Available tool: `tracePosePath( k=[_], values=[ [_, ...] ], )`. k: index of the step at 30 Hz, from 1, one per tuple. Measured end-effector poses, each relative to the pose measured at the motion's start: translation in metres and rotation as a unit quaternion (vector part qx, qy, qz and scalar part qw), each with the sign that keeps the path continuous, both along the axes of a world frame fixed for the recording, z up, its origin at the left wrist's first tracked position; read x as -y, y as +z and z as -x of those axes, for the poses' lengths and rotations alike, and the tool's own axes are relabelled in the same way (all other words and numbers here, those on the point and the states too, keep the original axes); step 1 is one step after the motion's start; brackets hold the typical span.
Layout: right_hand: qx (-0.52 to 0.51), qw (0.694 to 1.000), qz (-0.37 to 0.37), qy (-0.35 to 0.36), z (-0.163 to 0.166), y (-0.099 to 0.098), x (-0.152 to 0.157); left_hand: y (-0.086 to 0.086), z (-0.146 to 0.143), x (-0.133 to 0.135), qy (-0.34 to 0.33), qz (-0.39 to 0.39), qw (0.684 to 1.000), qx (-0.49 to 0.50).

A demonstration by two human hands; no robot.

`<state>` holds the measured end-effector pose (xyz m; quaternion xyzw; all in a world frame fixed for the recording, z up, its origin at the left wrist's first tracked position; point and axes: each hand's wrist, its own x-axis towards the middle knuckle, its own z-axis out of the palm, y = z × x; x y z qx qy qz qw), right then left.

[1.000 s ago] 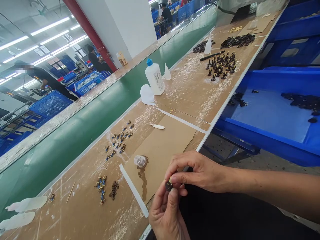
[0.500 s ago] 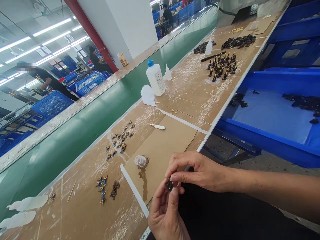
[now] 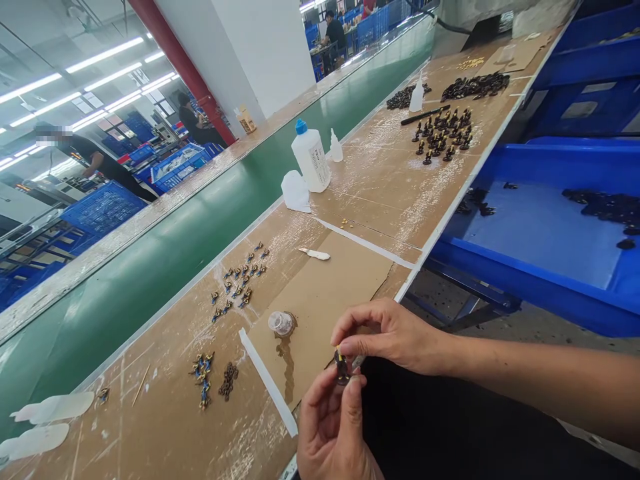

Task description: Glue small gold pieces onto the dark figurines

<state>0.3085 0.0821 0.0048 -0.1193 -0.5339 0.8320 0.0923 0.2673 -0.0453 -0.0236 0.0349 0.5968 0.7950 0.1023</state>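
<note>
A small dark figurine with yellow marks [image 3: 342, 367] stands upright between my hands, over the near edge of the bench. My left hand [image 3: 333, 430] pinches its round base between thumb and fingers. From above, the thumb and fingers of my right hand [image 3: 395, 339] close on the figurine's top and partly cover it. Just beyond lies a cardboard sheet [image 3: 330, 287] bearing a small clear cup [image 3: 282, 324] with a wet streak beside it. A white-handled knife [image 3: 316, 254] rests near the sheet's far edge.
Left of the sheet are small blue-and-yellow figures [image 3: 204, 373] and small brown pieces [image 3: 229, 381]. A white bottle with a blue cap [image 3: 311, 160] stands farther off. Several finished-looking dark figurines [image 3: 443, 133] stand up the bench. A blue bin [image 3: 545, 233] sits at right, beside a green conveyor belt [image 3: 200, 233] across the bench.
The figurine has turned upright, showing more of its body and yellow marks. My right fingers have shifted up slightly to its top; my left hand keeps its base.
</note>
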Motion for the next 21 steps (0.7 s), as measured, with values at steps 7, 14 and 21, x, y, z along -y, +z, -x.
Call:
tracePosePath(
  k=[7, 14, 21],
  values=[
    [-0.007, 1.000, 0.001, 0.008, -0.0005, -0.0005, 0.0004, -0.0009, -0.0012, -0.0014, 0.025, -0.003, 1.000, 0.015],
    [-0.031, 0.998, -0.045, 0.005, -0.0003, -0.0050, -0.0012, -0.0006, -0.0011, -0.0025, 0.014, -0.011, 0.996, 0.084],
    [-0.018, 0.997, -0.075, 0.006, 0.0016, -0.0084, -0.0035, -0.0068, 0.0036, 0.0020, -0.018, -0.014, 0.989, 0.145]
  ],
)
